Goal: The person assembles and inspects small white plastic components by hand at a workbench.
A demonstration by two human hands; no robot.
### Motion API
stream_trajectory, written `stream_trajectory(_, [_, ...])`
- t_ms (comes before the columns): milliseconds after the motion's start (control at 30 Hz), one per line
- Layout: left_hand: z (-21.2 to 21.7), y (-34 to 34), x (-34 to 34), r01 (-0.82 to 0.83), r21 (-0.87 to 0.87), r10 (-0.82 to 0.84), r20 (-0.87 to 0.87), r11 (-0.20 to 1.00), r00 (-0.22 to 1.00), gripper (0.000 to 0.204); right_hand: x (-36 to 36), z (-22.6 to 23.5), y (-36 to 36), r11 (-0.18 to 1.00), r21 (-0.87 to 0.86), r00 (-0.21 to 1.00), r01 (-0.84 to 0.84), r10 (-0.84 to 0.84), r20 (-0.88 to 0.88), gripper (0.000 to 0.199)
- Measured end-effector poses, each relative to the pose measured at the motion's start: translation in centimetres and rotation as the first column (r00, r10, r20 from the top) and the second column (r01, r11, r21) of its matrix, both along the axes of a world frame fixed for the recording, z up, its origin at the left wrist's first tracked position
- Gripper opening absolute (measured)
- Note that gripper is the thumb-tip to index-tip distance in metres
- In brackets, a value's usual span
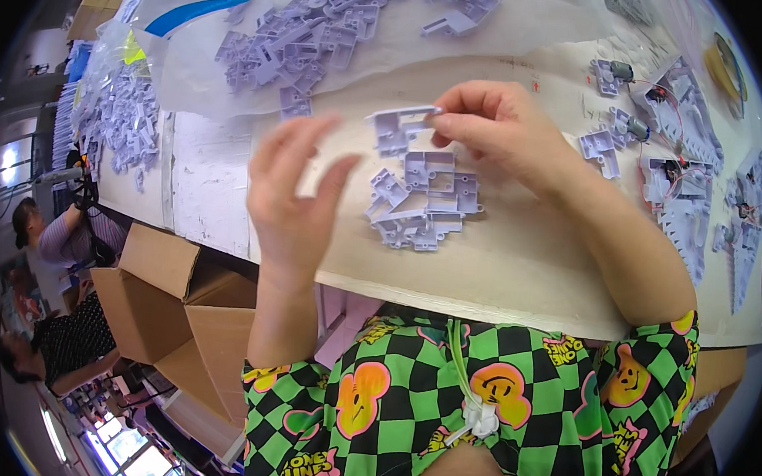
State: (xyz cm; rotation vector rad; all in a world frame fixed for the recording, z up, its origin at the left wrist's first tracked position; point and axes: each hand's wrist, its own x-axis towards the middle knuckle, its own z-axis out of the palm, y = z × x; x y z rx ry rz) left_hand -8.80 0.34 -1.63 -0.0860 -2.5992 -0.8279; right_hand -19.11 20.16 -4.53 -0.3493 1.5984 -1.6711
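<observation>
Pinched between the fingers of my right hand (pixel 492 127) is the end of a pale lilac plastic part (pixel 396 132) with box-like pockets. It hangs just above a small heap of similar moulded plastic parts (pixel 427 201) on the table in front of me. My left hand (pixel 297 185) is raised to the left of that heap, smeared by motion, fingers spread from the thumb. Nothing shows between its fingers. Beyond both hands lies a larger pile of lilac plastic parts (pixel 323 38) on a translucent plastic sheet (pixel 461 73).
Toward the right are small motors (pixel 639 129) on plastic parts, toothed lilac shells (pixel 692 213) with wires, and a tape roll (pixel 725 71). A bag of plastic parts (pixel 122 126) sits at left. An open cardboard box (pixel 154 311) stands below the table edge. Other people sit farther left.
</observation>
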Motion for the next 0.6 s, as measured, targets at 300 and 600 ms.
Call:
stream_trajectory(300, [-3.3,-5.7,-2.2,-0.297,-0.211,0.328,0.129,0.931,0.936,0.048,0.5,1.5,-0.2,0.914,0.405,0.793,-0.03,0.269,-0.546,0.031])
stream_trajectory(600, [-2.1,-3.0,-1.0,-0.106,-0.209,0.124,0.072,0.972,0.99,0.03,0.7,0.2,0.3,0.939,0.277,0.661,0.202,0.078,-0.747,0.023])
